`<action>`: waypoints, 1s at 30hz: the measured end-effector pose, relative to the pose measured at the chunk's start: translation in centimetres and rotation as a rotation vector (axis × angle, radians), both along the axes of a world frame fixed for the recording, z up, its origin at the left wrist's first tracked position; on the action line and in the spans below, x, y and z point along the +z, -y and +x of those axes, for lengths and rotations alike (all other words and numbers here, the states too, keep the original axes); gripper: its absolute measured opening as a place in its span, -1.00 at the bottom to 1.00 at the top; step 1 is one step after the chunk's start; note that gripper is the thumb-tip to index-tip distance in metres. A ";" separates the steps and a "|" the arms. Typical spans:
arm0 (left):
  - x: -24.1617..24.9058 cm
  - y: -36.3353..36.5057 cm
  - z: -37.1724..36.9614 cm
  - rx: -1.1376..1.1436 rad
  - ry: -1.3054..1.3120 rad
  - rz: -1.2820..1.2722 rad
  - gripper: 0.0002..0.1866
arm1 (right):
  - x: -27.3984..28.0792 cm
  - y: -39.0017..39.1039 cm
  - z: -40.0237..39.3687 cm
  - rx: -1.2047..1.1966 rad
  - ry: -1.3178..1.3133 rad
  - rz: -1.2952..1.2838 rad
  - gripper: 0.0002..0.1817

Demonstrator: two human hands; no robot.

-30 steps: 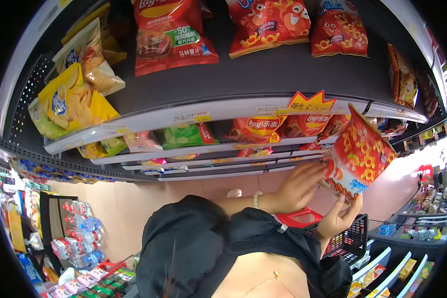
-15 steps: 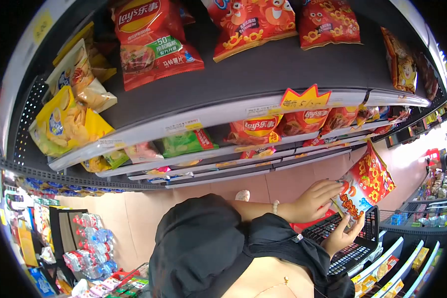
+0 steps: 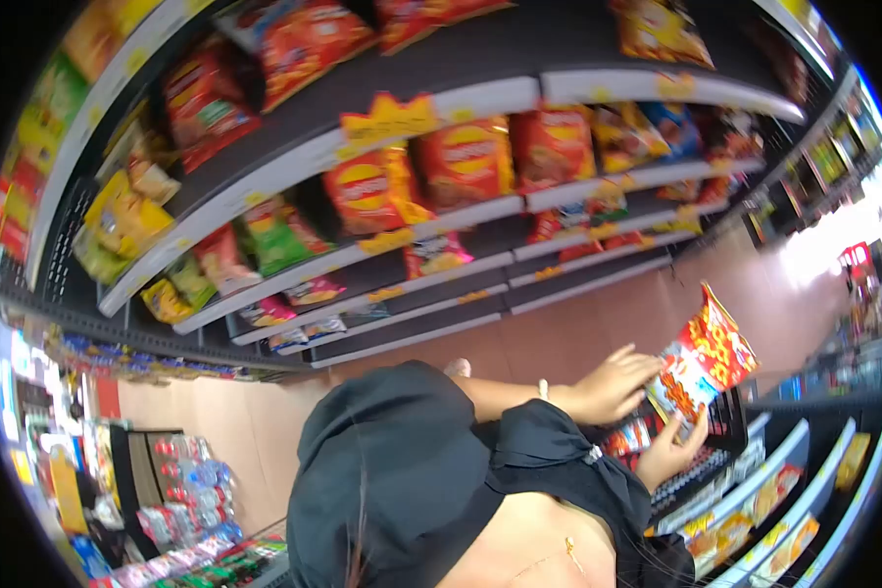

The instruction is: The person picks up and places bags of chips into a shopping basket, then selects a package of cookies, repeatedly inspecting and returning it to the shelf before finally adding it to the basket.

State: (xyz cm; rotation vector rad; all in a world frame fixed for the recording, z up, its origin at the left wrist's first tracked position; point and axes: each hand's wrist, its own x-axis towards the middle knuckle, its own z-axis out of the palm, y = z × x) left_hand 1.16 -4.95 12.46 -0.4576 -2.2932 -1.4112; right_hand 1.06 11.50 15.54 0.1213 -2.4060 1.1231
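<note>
One bag (image 3: 719, 351), long axis slanting toward far right, right hand (image 3: 674, 451) pinching its near end, left hand (image 3: 614, 386) at its left edge (can't tell if gripping), one basket (image 3: 728, 418).

Packets (image 3: 465, 165) on shelves (image 3: 608, 85) ahead, bottles (image 3: 198, 480) at left, snack bag (image 3: 706, 358) before basket (image 3: 727, 418) at right

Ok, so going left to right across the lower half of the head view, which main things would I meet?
Stacked bottles → the puffy left black sleeve → the pale bracelet → the left hand → the red-and-white snack bag → a yellow packet at far right.
</note>
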 end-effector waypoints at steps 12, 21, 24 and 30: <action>-7.2 -15.5 -5.3 -0.371 0.451 -0.092 -0.45 | -11.6 -15.6 0.7 -0.336 0.342 -0.048 -0.52; -22.1 -19.3 -7.0 -0.467 0.772 -0.311 -0.35 | -25.8 -18.8 -0.8 -0.343 0.721 -0.169 -0.49; -23.3 -19.6 -6.0 -0.537 0.926 -0.346 -0.33 | -28.0 -19.1 0.8 -0.358 0.805 -0.115 -0.48; -26.2 -19.6 -6.3 -0.726 1.079 -0.476 -0.60 | -30.8 -19.5 1.8 -0.355 1.058 -0.068 -0.59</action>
